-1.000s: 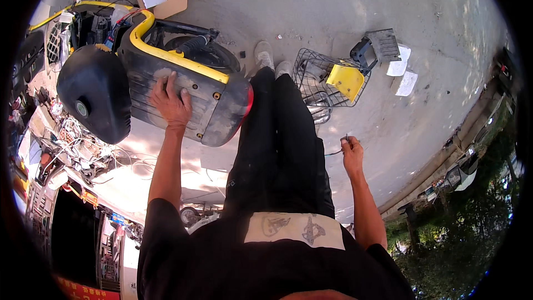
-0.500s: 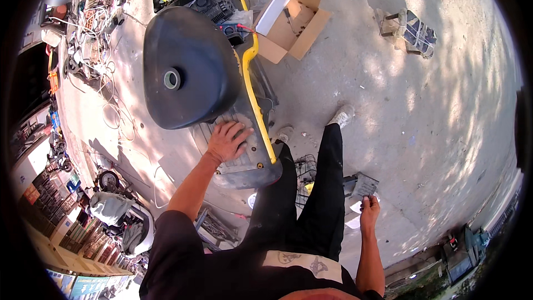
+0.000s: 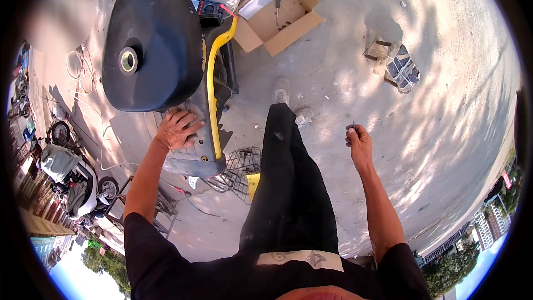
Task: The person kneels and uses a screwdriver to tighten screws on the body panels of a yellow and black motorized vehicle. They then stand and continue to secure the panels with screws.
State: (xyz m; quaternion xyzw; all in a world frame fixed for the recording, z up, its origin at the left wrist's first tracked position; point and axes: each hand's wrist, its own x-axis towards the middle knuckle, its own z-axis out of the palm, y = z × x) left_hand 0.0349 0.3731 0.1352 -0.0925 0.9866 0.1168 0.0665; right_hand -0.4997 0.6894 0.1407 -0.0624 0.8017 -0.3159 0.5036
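Note:
My left hand (image 3: 178, 130) rests with spread fingers on the grey ribbed footboard (image 3: 195, 157) of a scooter edged by a yellow bar (image 3: 211, 86). Just beyond that hand is the scooter's large black seat (image 3: 161, 28). On the seat sits a dark ring with a pale inner rim, like a roll of tape (image 3: 128, 61). Over the bare ground on the right, my right hand (image 3: 358, 141) is raised with thumb and fingers pinched together. A small dark thing sticks up from its fingertips, too small to name.
An open cardboard box (image 3: 283, 19) holding a screwdriver-like tool and small parts lies beyond the scooter. A multimeter (image 3: 208, 9) sits beside the seat. A low stool (image 3: 397, 66) stands far right. A wire basket (image 3: 240, 169) is near my legs; a parked scooter (image 3: 72, 180) stands left.
My view and body have turned and stepped to the right. The right hand has come up and forward from low by my leg, still pinching. My left hand stays on the footboard.

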